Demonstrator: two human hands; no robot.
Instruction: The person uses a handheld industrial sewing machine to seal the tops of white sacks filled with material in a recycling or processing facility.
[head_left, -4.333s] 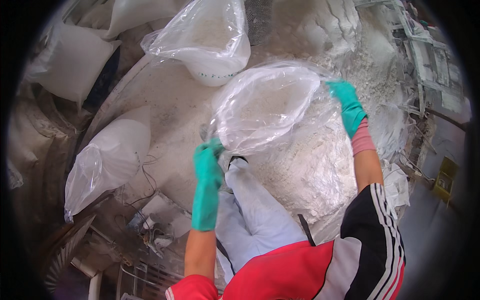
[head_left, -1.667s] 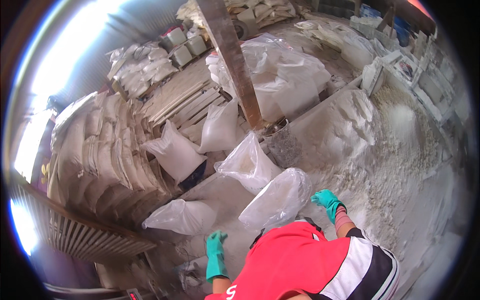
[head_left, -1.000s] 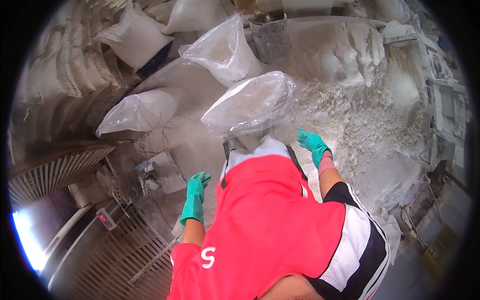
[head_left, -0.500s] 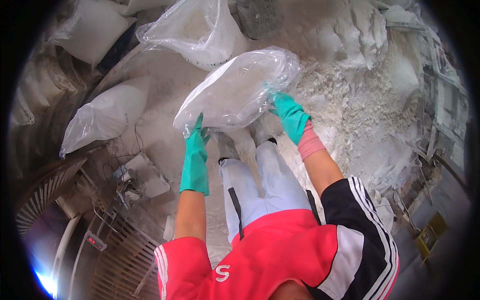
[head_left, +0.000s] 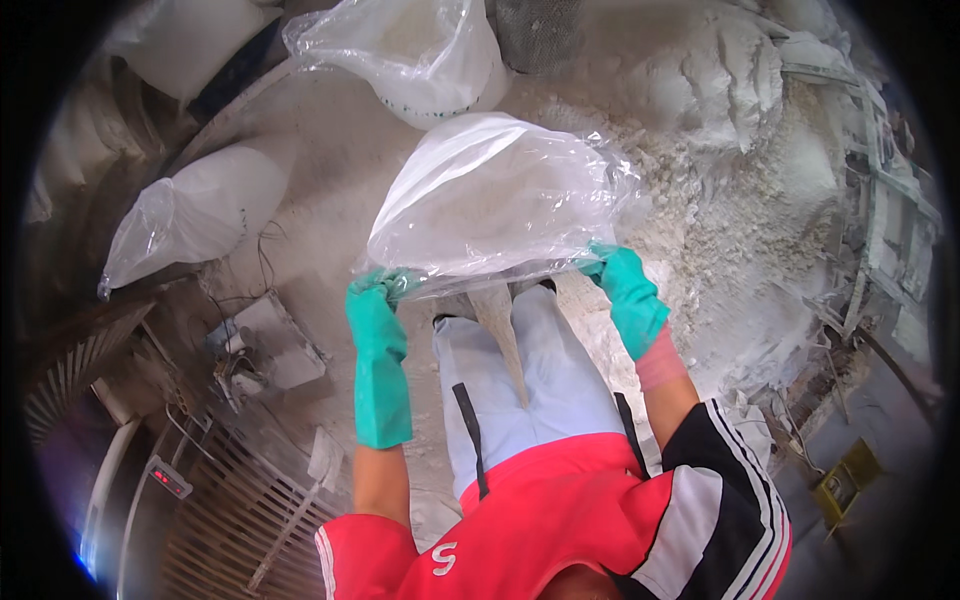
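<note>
In front of my legs is a white sack point(head_left: 500, 190) with a clear plastic liner, its wide mouth turned up toward me. My left hand point(head_left: 376, 300), in a long green rubber glove, is closed on the liner's near edge at the left. At the right end of that edge my right hand point(head_left: 624, 280), in a matching glove, grips the plastic too. The liner edge is pulled fairly straight between them. The fingertips are partly hidden by folds of film. Inside the mouth is a pale, dusty-looking surface.
Beyond it stands another open lined sack point(head_left: 430, 60). A white sack with a gathered plastic top point(head_left: 200, 205) lies at the left. A large heap of pale powder point(head_left: 720, 190) rises at the right. Slatted grating point(head_left: 230, 510), a small red-lit display point(head_left: 170, 477) and cables are at lower left.
Both hands have come back toward my body and spread apart, closing on the liner. The sack's mouth has turned from slanted to more level and opened wider.
</note>
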